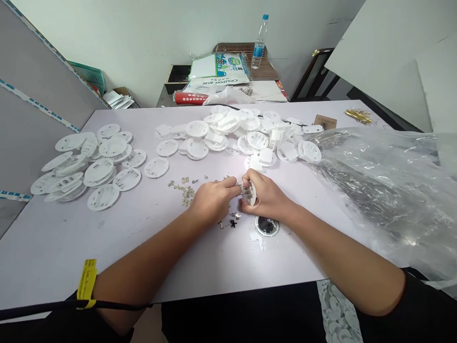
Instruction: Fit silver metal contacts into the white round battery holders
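Observation:
Over the middle of the table, my right hand point(266, 194) grips a round white plastic disc point(249, 193), tilted up on its edge. My left hand point(216, 197) is closed beside it, fingertips pinched close to the disc's left side; whatever they hold is hidden or too small to name. Small brass-coloured metal pieces point(187, 194) lie scattered left of my left hand. A few small silver and black pieces point(233, 220) are just below the hands. Below my right wrist sits a round dark dish with a pale rim point(267, 226).
Many white discs are piled at the left point(102, 171) and along the back point(228, 131). A large clear plastic bag point(385, 190) covers the right side. Gold-coloured pins point(359, 116) lie at the far right corner. A water bottle point(259, 43) stands behind the table.

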The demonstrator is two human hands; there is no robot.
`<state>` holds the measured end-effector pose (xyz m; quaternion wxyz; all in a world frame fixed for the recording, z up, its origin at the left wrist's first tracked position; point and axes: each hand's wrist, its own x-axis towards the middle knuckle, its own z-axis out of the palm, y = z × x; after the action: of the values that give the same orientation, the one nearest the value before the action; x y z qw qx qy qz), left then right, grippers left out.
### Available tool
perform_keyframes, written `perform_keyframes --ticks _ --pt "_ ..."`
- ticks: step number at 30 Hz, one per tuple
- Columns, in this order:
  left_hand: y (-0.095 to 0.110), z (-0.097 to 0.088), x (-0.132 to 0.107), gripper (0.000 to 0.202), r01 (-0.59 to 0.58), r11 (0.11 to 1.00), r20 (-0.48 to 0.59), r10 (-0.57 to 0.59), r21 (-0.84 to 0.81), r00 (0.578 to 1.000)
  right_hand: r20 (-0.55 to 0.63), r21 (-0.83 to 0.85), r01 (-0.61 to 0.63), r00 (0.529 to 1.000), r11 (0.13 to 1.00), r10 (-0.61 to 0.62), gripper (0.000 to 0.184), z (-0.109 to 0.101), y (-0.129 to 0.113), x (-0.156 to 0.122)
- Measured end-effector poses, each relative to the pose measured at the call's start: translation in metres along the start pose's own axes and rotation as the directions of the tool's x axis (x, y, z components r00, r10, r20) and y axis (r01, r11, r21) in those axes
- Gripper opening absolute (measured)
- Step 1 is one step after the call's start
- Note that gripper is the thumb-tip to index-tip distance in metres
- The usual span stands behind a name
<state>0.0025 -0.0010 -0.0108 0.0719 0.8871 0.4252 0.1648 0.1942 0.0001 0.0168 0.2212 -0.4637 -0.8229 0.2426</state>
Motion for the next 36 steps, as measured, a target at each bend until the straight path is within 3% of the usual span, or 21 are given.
perform_keyframes --ticks 8,12,14,17,20,22,24,27,29,32,36 --pt "-0.004 -0.001 -0.004 0.033 -0.029 0.999 -0.049 0.028 -0.023 0.998 0.022 -0.002 -0.039 0.999 0.999 0.039 0.035 -0.004 -0.002 -0.001" --pt "-0.007 -0.010 -0.006 0.029 -0.003 0.974 -0.179 -0.039 -0.227 0.983 -0.017 0.186 -0.147 0.988 0.971 0.153 0.039 -0.008 -0.005 -0.003" --pt "-0.008 -0.015 -0.005 0.025 -0.018 0.914 -0.204 -0.071 -0.405 0.976 -0.025 0.417 -0.196 0.974 0.887 0.227 0.045 -0.007 -0.009 -0.003" --pt "-0.007 -0.017 -0.004 0.017 -0.081 0.796 -0.224 -0.070 -0.600 0.972 0.051 0.747 -0.244 0.948 0.619 0.313 0.050 -0.003 -0.016 -0.001" --pt "-0.006 -0.015 -0.002 0.010 -0.126 0.699 -0.269 -0.097 -0.703 0.958 0.176 0.879 -0.292 0.933 0.377 0.313 0.047 0.001 -0.022 0.002" --pt "-0.006 -0.014 -0.002 0.007 -0.132 0.614 -0.264 -0.129 -0.778 0.956 0.218 0.903 -0.296 0.940 0.310 0.264 0.049 0.001 -0.022 0.003" --pt "-0.006 -0.015 -0.001 0.014 -0.116 0.483 -0.226 -0.178 -0.868 0.958 0.186 0.907 -0.250 0.959 0.340 0.212 0.051 0.001 -0.020 0.003" --pt "-0.005 -0.019 -0.001 0.024 -0.075 0.229 -0.130 -0.232 -0.970 0.964 0.069 0.880 -0.139 0.983 0.454 0.169 0.047 0.002 -0.017 0.001" --pt "-0.005 -0.022 -0.002 0.026 -0.040 0.120 -0.068 -0.236 -0.992 0.969 0.039 0.861 -0.115 0.986 0.495 0.160 0.045 0.003 -0.016 0.000" --pt "-0.003 -0.025 -0.004 0.023 -0.049 0.145 -0.086 -0.258 -0.988 0.962 0.032 0.856 -0.112 0.986 0.504 0.165 0.046 0.005 -0.018 -0.001" --pt "0.000 -0.026 -0.006 0.018 -0.126 0.372 -0.250 -0.307 -0.920 0.918 -0.002 0.848 -0.110 0.978 0.519 0.209 0.045 0.006 -0.023 -0.002"
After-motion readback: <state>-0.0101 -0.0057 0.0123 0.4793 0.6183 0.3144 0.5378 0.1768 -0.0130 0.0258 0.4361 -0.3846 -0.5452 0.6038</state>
